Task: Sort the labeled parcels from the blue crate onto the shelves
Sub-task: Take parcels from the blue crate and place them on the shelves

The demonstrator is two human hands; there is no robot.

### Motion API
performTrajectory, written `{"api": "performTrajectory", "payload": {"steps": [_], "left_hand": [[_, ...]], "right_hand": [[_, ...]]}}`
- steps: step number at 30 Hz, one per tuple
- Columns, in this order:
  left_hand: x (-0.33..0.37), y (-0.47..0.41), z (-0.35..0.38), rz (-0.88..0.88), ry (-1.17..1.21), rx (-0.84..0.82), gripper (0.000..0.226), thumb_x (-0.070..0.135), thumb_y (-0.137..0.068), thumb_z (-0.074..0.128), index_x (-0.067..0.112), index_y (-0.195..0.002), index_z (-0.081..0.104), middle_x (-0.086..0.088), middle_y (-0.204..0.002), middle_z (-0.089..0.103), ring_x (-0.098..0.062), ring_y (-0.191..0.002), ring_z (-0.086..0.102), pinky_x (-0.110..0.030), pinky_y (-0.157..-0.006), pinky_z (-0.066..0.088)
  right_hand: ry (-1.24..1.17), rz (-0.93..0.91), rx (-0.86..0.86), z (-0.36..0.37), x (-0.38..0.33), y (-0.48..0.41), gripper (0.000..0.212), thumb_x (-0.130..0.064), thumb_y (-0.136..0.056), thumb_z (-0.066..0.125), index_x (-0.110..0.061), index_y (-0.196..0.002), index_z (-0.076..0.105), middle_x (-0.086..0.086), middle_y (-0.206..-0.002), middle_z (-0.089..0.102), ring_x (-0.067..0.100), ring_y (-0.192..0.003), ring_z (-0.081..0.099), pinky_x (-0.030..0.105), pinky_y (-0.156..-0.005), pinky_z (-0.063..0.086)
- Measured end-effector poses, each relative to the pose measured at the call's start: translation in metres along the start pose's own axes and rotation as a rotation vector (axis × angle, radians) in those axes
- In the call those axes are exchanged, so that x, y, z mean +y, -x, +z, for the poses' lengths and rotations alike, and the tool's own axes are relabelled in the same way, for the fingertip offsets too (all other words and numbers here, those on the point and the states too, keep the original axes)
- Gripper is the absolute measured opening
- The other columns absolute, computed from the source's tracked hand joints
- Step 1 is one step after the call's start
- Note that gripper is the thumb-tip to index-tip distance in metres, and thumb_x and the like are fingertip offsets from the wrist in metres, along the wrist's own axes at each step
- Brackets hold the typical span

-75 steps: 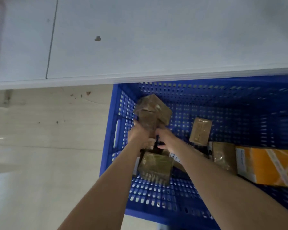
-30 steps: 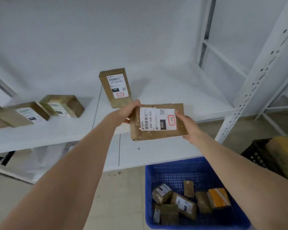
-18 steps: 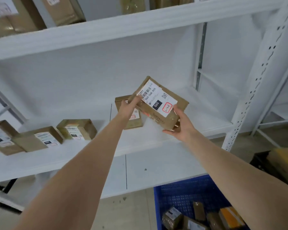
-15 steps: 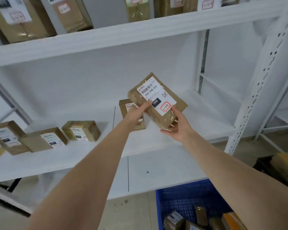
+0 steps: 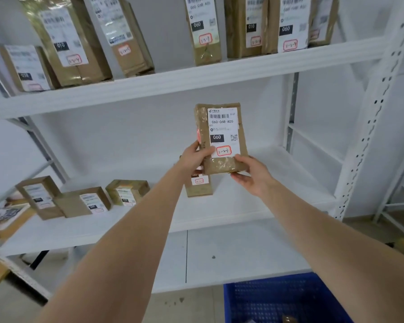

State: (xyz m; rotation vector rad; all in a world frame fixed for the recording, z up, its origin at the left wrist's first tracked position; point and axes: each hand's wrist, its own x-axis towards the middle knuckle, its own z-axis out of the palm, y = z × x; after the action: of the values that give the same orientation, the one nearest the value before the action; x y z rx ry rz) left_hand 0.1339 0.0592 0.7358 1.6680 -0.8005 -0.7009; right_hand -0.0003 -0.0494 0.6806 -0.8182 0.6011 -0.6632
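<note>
**Both hands on one parcel, held up at the middle shelf**

You're holding a brown taped parcel point(image 5: 221, 138) upright in the air, in front of the opening above the middle shelf point(image 5: 254, 206), a bit right of its centre and off the board. Its white label is facing you: it's reading 060-068-A05, with a black 060 box and a red-outlined handwritten tag at the bottom.

Your left hand point(image 5: 195, 157) is gripping the lower left edge, thumb curling onto the front. Your right hand point(image 5: 252, 176) is cupping the lower right corner, thumb pressing just below the label and fingers tucking underneath. So both sets of fingers are closing on the parcel, not spread wide.

Right behind your left hand, a standing parcel point(image 5: 198, 186) is sitting near the middle of that shelf, partly hidden. Three more small parcels point(image 5: 84, 201) are bunching together toward the shelf's left end.

On the upper shelf point(image 5: 196, 78) a row of tall labelled parcels point(image 5: 203, 29) is standing along the front edge, labels facing out.

The blue crate point(image 5: 278, 297) is peeking in at the bottom of the view, just in front of the lowest shelf board's front edge, under your right forearm.
</note>
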Motion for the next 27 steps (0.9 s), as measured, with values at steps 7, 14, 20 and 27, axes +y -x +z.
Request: {"api": "performTrajectory", "payload": {"steps": [7,14,20,27], "left_hand": [[0.024,0.011,0.000,0.081,-0.017,-0.007,0.038,0.030,-0.094,0.057,0.029,-0.131,0.048,-0.002,-0.116,0.065,-0.023,-0.098,0.064,-0.041,-0.086,0.054],[0.058,0.030,-0.012,0.124,-0.078,0.035,0.040,0.033,-0.097,0.051,0.032,-0.136,0.043,0.005,-0.110,0.066,-0.016,-0.098,0.063,-0.040,-0.075,0.056],[0.091,0.047,-0.039,0.176,-0.127,0.085,0.038,0.033,-0.099,0.047,0.029,-0.136,0.040,0.000,-0.127,0.059,-0.028,-0.115,0.057,-0.056,-0.095,0.047],[0.116,0.065,-0.086,0.251,-0.073,0.097,0.038,0.032,-0.099,0.046,0.027,-0.137,0.042,0.000,-0.124,0.061,-0.024,-0.108,0.059,-0.047,-0.087,0.052]], "right_hand": [[-0.016,-0.035,-0.007,0.009,-0.019,0.007,0.049,-0.007,-0.075,0.073,-0.008,-0.121,0.058,0.011,-0.109,0.066,0.018,-0.079,0.069,0.035,-0.073,0.059],[0.123,-0.106,-0.070,0.031,-0.043,0.019,0.047,-0.011,-0.078,0.072,-0.013,-0.121,0.053,0.005,-0.100,0.067,0.023,-0.093,0.063,0.036,-0.085,0.053],[0.303,-0.287,-0.103,0.069,-0.063,0.038,0.044,-0.026,-0.081,0.073,-0.019,-0.119,0.052,-0.006,-0.099,0.067,0.008,-0.091,0.062,0.028,-0.084,0.044],[0.333,-0.483,-0.116,0.126,-0.080,0.059,0.053,-0.030,-0.080,0.075,-0.021,-0.126,0.051,-0.003,-0.102,0.068,0.003,-0.078,0.066,0.013,-0.051,0.048]]}}
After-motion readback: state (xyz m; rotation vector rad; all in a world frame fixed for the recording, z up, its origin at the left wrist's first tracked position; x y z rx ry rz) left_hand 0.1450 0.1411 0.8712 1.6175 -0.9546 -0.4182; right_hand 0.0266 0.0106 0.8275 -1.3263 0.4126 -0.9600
